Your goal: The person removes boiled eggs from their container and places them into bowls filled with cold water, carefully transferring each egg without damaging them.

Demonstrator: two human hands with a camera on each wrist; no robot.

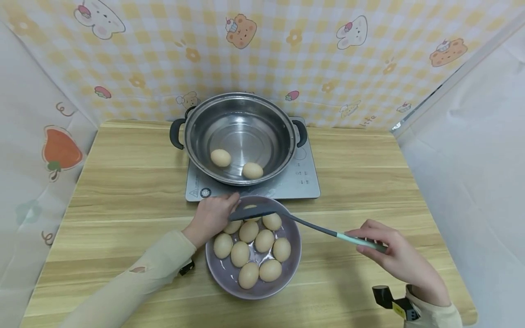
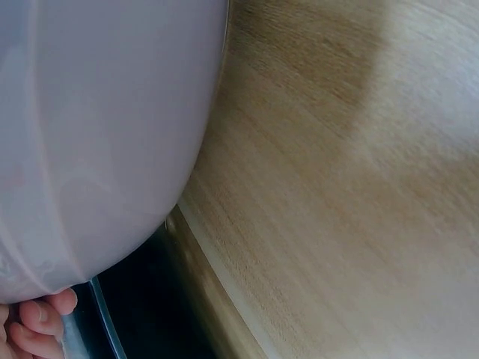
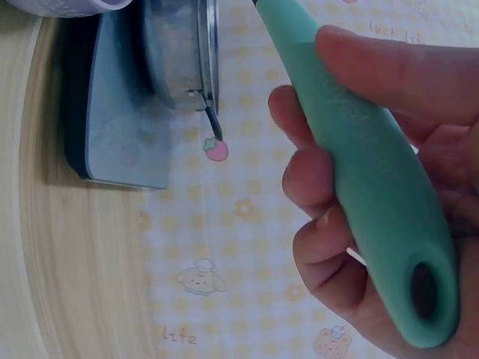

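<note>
A grey-purple bowl (image 1: 283, 279) full of several light-brown eggs (image 1: 249, 275) stands on the table before me. My left hand (image 1: 211, 218) holds the bowl at its far left rim; in the left wrist view its curled fingertips (image 2: 45, 318) press against the outer wall. My right hand (image 1: 393, 250) grips the mint-green handle of a long cooking spoon (image 3: 374, 179). The spoon's dark head lies over the bowl's far side, above the eggs and close to the left hand. Whether its head has holes is hidden by the angle.
Behind the bowl a steel pot (image 1: 239, 136) with two black handles sits on a flat grey induction cooker (image 1: 309, 184). Two eggs (image 1: 220, 157) lie in the pot. A yellow checked cloth (image 1: 262, 59) covers the wall behind, and white sheets hang at both sides of the wooden table (image 1: 135, 182).
</note>
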